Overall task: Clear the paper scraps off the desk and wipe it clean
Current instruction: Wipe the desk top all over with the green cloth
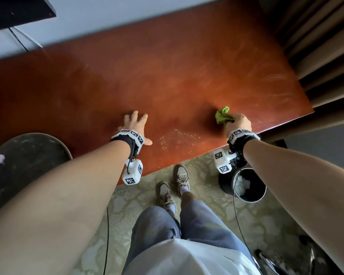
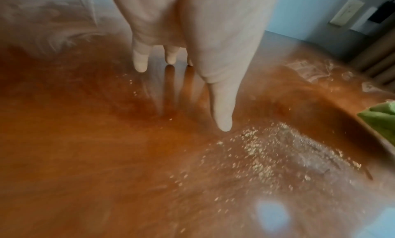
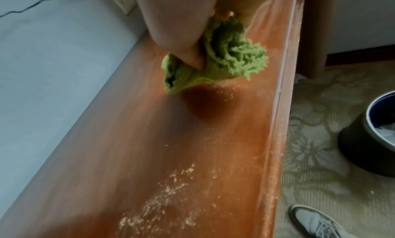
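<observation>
- My right hand [image 1: 238, 122] clenches a bunched green cloth [image 1: 222, 115] on the desk [image 1: 167, 72], near its right end.
- My left hand [image 1: 135, 125] lies spread and flat on the wood, holding nothing.
- Pale crumbs [image 1: 177, 138] sit between my hands by the near edge; I judge I should sweep left with steady pressure, gathering them rather than scattering them.
- The black bin [image 1: 248, 185] on the carpet below my right wrist holds white crumpled scraps.
</observation>
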{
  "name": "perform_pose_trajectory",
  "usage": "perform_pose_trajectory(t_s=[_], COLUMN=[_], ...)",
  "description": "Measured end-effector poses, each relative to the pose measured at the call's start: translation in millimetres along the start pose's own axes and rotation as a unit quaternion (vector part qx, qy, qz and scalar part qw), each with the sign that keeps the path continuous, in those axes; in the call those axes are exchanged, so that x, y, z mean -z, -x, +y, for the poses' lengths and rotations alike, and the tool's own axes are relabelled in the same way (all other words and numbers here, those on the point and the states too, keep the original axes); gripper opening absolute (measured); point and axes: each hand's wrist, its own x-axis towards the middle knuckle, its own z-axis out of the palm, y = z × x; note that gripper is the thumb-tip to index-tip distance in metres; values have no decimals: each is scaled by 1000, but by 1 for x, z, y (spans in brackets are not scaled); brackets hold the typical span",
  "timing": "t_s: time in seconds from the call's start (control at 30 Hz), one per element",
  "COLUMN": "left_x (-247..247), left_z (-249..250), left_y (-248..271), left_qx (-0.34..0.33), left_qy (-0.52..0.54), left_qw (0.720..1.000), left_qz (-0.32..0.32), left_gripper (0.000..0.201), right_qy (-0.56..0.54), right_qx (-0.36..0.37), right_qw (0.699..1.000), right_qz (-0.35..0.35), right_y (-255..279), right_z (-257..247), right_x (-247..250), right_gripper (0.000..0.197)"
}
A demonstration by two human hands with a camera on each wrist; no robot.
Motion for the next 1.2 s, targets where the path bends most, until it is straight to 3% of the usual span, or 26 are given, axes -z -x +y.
perform_pose_trajectory(t_s=[0.3, 0.6, 0.77, 1.0, 1.1, 1.2], left_x=[-33, -34, -34, -34, -35, -36], left_z=[-22, -25, -25, -25, -26, -26], left_y=[26, 27, 28, 30, 30, 29], left_qx=[6, 0, -7, -7, -8, -8], left_qy=[-19, -2, 2, 5, 7, 12], left_qw=[1000, 1000, 1000, 1000, 1000, 1000], left_qz=[-22, -29, -30, -27, -21, -22], left_gripper=[133, 136, 137, 136, 136, 137], right_qy=[28, 90, 74, -37, -20, 36], right_qx=[-10, 116, 168, 76, 50, 76], right_qw=[999, 984, 966, 996, 998, 994], right_qz=[-42, -100, -184, -26, -34, -63], right_y=[29, 88, 112, 68, 49, 54], right_z=[-5, -38, -55, -67, -67, -79], right_x=[-16, -68, -90, -64, -61, -73], right_gripper=[44, 44, 41, 45, 44, 52])
